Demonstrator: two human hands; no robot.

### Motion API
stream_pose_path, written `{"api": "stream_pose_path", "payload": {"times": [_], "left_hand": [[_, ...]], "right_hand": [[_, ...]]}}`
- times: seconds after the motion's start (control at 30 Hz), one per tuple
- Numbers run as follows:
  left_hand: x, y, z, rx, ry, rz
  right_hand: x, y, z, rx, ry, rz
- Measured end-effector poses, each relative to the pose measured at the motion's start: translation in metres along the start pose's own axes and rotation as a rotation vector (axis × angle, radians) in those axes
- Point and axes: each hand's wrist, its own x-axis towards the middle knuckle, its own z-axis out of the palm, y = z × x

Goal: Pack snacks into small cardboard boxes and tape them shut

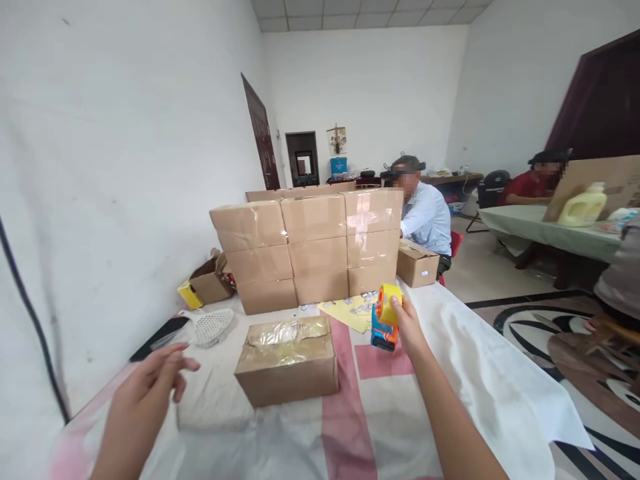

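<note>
My right hand grips an orange, yellow and blue tape dispenser, held just above the cloth to the right of a taped cardboard box. My left hand hovers open to the left of that box, fingers spread, touching nothing. The box lies flat on the white and pink tablecloth, its top covered with wrinkled clear tape.
A stack of sealed cardboard boxes stands behind. Yellow sheets lie in front of it. An open carton and a white mesh object sit at left. Two people sit at the back, one near a small box.
</note>
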Motion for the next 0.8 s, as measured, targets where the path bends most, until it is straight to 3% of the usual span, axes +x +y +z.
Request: {"api": "stream_pose_path", "payload": {"times": [0.2, 0.4, 0.53, 0.6, 0.67, 0.8], "left_hand": [[0.006, 0.014, 0.04, -0.246, -0.082, -0.063], [-0.001, 0.026, 0.047, -0.361, -0.263, -0.129], [-0.014, 0.035, 0.045, -0.373, -0.302, -0.168], [-0.023, 0.037, 0.047, -0.381, -0.302, -0.176], [-0.037, 0.036, 0.052, -0.374, -0.315, -0.177], [-0.08, 0.027, 0.072, -0.272, -0.453, -0.116]], "right_hand": [[0.006, 0.027, 0.005, -0.326, 0.09, 0.091], [0.016, 0.032, 0.0, -0.61, 0.266, 0.188], [0.009, 0.02, 0.006, -0.803, 0.394, -0.094], [-0.004, 0.01, 0.017, -0.791, 0.323, -0.263], [-0.023, 0.001, 0.033, -0.705, 0.155, -0.371], [-0.077, -0.009, 0.074, -0.577, -0.443, -0.555]]}}
